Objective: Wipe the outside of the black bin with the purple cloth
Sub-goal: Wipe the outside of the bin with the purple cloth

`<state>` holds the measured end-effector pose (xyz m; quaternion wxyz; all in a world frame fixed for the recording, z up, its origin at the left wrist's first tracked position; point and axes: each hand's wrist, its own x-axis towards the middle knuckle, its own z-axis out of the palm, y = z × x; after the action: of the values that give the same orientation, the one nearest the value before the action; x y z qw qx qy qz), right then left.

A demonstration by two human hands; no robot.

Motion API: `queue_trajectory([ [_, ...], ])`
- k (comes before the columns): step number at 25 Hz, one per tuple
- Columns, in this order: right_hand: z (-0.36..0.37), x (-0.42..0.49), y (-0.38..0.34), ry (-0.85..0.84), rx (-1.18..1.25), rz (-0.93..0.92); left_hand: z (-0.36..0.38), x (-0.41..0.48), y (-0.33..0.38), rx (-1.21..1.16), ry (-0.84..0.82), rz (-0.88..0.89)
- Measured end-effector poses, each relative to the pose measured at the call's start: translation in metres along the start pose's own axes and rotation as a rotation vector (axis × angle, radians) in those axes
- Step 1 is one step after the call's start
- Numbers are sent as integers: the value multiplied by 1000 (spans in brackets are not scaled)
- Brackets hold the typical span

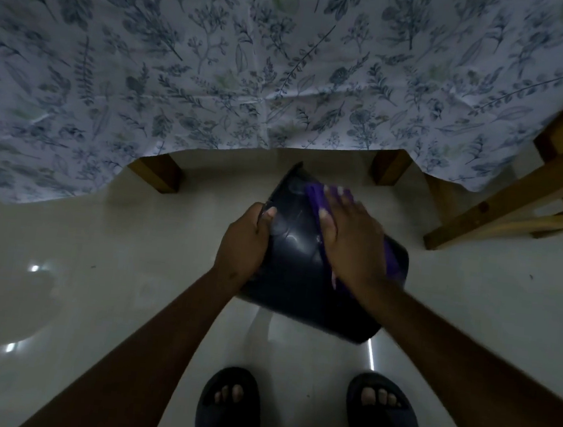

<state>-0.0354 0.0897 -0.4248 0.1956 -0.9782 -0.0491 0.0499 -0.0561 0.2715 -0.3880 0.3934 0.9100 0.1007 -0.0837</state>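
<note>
The black bin [296, 273] is tipped on its side above the pale floor, its mouth pointing away toward the table. My left hand [246, 241] grips the bin's rim and left side. My right hand [349, 240] lies flat on the bin's upper side, pressing the purple cloth [319, 196] against it. The cloth shows past my fingertips and again as a strip [393, 263] along the right of my hand; the rest is hidden under my palm.
A table with a white, leaf-printed cloth [218, 69] hangs over the far side, its wooden legs [158, 174] just beyond the bin. A wooden chair frame [515, 201] stands at the right. My feet in dark sandals [230, 411] stand on the glossy floor below.
</note>
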Motion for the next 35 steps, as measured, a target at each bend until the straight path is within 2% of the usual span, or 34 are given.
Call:
queue_trajectory([
  [3, 6, -79, -17, -23, -155, -247, -2, 16, 6, 90, 4, 44],
  [5, 9, -83, -14, -42, -122, -287, 3, 12, 5, 105, 69, 71],
  [7, 9, -44, -8, -9, -40, -158, 3, 6, 5, 109, 108, 51],
  [10, 4, 33, 19, -179, 272, 198, 1, -4, -1, 92, 101, 10],
  [11, 0, 39, 24, -215, 310, 287, 0, -7, 0, 89, 94, -9],
  [12, 0, 31, 21, -191, 276, 295, 0, -8, -1, 98, 93, -24],
  [14, 10, -17, -4, -79, 45, 127, 1, -2, 0, 134, 108, -38],
  [15, 11, -49, -22, -76, -47, 16, 2, 3, 2, 143, 112, -34],
  [18, 20, -99, -39, -55, -117, -197, 6, 8, 3, 95, 119, 14],
  [20, 15, -68, -26, -18, -97, -198, 7, 3, 0, 37, 131, 30],
  [22, 8, -19, -13, 9, -33, -80, 7, 1, 0, 19, 138, 10],
  [24, 1, 25, -1, -60, 116, 81, 5, 2, 4, 20, 131, -19],
  [26, -2, 31, -1, -103, 167, 126, 4, 7, 7, 17, 109, -49],
  [27, -1, 19, -4, -79, 111, 79, 5, 11, 5, 26, 101, -60],
  [29, 7, -24, -14, -38, -45, -129, 7, 14, 1, 52, 93, -65],
  [31, 11, -56, -19, -32, -89, -273, 9, 13, -2, 50, 110, -44],
  [33, 11, -49, -16, -34, -89, -279, 8, 8, -2, 29, 139, -30],
  [35, 8, -19, -14, -15, -46, -189, 7, 2, 1, -1, 155, -35],
])
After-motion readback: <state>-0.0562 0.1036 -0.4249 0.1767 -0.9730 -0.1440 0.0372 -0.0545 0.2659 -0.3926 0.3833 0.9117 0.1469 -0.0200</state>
